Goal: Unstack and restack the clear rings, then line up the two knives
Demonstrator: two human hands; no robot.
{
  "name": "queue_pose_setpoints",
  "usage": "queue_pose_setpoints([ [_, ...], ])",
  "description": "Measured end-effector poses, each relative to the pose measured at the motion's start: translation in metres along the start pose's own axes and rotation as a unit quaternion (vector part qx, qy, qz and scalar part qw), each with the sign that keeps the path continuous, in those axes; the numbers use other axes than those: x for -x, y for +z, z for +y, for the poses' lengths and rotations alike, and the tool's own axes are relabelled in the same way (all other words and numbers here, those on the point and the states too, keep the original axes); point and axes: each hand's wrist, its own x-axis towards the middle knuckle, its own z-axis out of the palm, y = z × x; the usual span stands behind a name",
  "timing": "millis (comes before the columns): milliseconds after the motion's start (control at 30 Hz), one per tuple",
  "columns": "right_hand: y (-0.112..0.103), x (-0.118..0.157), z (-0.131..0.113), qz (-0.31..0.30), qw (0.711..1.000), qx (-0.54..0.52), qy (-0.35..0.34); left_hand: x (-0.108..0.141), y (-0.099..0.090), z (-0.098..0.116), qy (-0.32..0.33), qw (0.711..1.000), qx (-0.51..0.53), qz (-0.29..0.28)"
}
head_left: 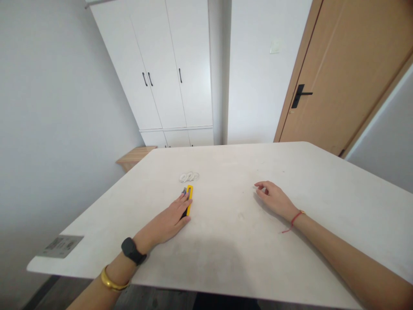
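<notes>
Left hand (171, 215) lies across a yellow utility knife (189, 200) at lower centre-left, its grip undeterminable; right hand (274, 199) sits well apart, fingers loosely curled, holding nothing. White looped cord (189, 176) lies just beyond the knife. Scuffed pale tabletop (290, 172); white wardrobe (167, 73) upper centre; wooden door (322, 86) upper right.

The left hand (167, 220) hides the lower part of the yellow utility knife (189, 196).

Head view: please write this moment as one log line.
left hand on yellow utility knife | right hand empty on table | white loops beyond knife
</notes>
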Motion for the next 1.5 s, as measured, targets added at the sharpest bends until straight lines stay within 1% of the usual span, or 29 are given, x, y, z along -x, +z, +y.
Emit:
queue_pose_setpoints([
  [133,-0.001,0.001,-0.002,-0.008,1.000,0.012,-0.007,-0.001,0.001,0.000,-0.004,1.000,-0.006,-0.005],
  [367,-0.003,0.002,-0.005,-0.010,1.000,0.013,0.004,-0.001,0.004,-0.003,0.004,1.000,-0.008,0.008],
  [600,-0.003,0.002,-0.005,-0.017,1.000,0.013,-0.003,-0.001,0.002,-0.002,-0.009,1.000,-0.005,0.016],
  [800,-0.001,0.002,-0.003,-0.019,1.000,0.009,-0.006,-0.002,-0.004,-0.001,-0.018,1.000,-0.004,-0.006],
  [1167,0.000,0.002,-0.002,-0.015,1.000,0.011,-0.015,0.000,-0.006,-0.005,-0.034,0.999,-0.003,-0.015],
  [1367,0.002,0.000,0.001,-0.006,1.000,-0.002,-0.027,-0.005,-0.009,-0.008,-0.038,0.999,0.010,-0.018],
  [1500,0.002,0.001,0.002,-0.003,0.999,-0.004,-0.032,-0.007,-0.009,-0.006,-0.048,0.999,0.011,-0.023],
])
